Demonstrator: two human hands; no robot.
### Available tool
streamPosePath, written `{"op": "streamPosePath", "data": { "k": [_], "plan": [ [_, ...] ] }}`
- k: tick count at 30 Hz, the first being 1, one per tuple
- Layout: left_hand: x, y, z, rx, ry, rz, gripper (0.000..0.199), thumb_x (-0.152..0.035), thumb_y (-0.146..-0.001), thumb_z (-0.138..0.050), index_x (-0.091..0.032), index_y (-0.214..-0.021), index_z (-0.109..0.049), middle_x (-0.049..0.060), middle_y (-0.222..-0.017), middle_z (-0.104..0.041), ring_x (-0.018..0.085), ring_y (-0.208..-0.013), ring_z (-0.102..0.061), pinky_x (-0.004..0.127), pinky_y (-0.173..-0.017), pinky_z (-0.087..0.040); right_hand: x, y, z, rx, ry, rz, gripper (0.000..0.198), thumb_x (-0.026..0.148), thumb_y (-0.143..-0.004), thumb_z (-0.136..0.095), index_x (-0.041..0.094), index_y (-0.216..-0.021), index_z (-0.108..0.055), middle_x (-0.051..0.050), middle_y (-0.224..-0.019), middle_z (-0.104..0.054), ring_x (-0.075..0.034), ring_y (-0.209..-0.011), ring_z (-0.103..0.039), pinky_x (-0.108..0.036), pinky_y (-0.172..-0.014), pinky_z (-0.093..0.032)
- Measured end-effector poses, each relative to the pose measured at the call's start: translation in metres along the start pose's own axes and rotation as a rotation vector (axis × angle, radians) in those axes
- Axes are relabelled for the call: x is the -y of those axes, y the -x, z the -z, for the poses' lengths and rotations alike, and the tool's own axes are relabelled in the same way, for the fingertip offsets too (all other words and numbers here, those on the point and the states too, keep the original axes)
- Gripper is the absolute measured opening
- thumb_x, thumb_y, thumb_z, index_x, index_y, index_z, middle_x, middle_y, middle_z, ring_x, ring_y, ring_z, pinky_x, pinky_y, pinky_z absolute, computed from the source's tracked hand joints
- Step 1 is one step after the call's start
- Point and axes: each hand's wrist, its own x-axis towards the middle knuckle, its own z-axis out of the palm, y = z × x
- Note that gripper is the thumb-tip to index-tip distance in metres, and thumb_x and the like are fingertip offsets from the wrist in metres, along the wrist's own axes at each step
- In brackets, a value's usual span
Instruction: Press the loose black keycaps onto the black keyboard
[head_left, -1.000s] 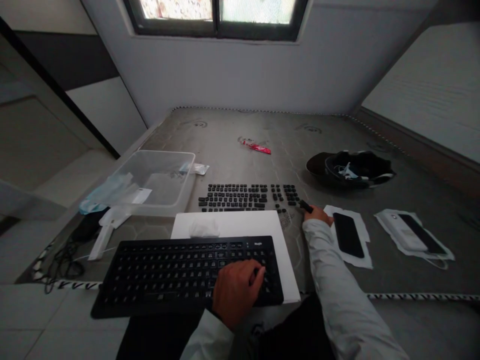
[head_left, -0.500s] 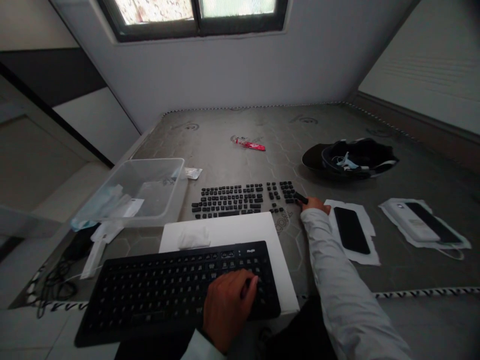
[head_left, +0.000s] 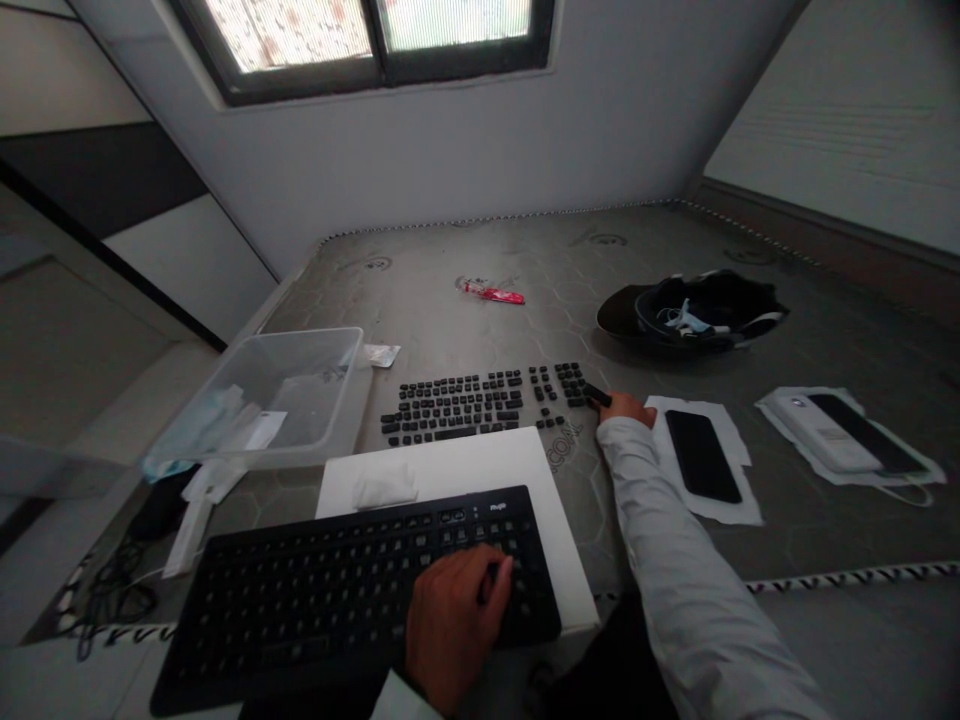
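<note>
My left hand rests curled on the right part of a black keyboard frame, which lies partly on a white board. A small folded white cloth sits on that board. My right hand reaches out to the right end of the rows of loose black keycaps laid out on the grey mattress. Its fingers pinch a long black keycap at the edge of those rows.
A clear plastic bin with bags stands at the left. A black phone on white paper lies right of my right hand, a white device and second phone farther right. A black cap and a red wrapper lie beyond. Cables trail at the left edge.
The view has tilted and shifted slightly. My right hand stays at the right end of the keycap rows on the long keycap; my left hand remains on the keyboard.
</note>
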Motion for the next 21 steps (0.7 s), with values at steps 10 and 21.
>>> {"op": "streamPosePath", "data": {
  "k": [10, 21],
  "plan": [
    [-0.003, -0.003, 0.003, -0.002, -0.003, 0.004, 0.017, -0.029, -0.094, -0.054, -0.024, -0.081, -0.064, -0.005, -0.064, -0.061, 0.011, -0.058, -0.059, 0.025, -0.059, -0.038, 0.010, 0.013, 0.011, -0.059, 0.006, 0.064, 0.029, 0.029, -0.087, -0.054, 0.020, -0.109, -0.070, -0.013, -0.107, -0.067, -0.028, -0.103, -0.058, -0.042, -0.086, -0.031],
    [-0.002, -0.005, 0.004, 0.046, -0.021, 0.048, 0.020, -0.033, -0.096, -0.048, -0.024, -0.088, -0.063, -0.004, -0.067, -0.061, 0.012, -0.064, -0.060, 0.025, -0.064, -0.037, 0.050, 0.070, 0.036, -0.335, -0.302, 0.230, 0.028, 0.025, -0.082, -0.052, 0.020, -0.104, -0.068, -0.009, -0.101, -0.068, -0.024, -0.094, -0.057, -0.040, -0.086, -0.033]
  ]
}}
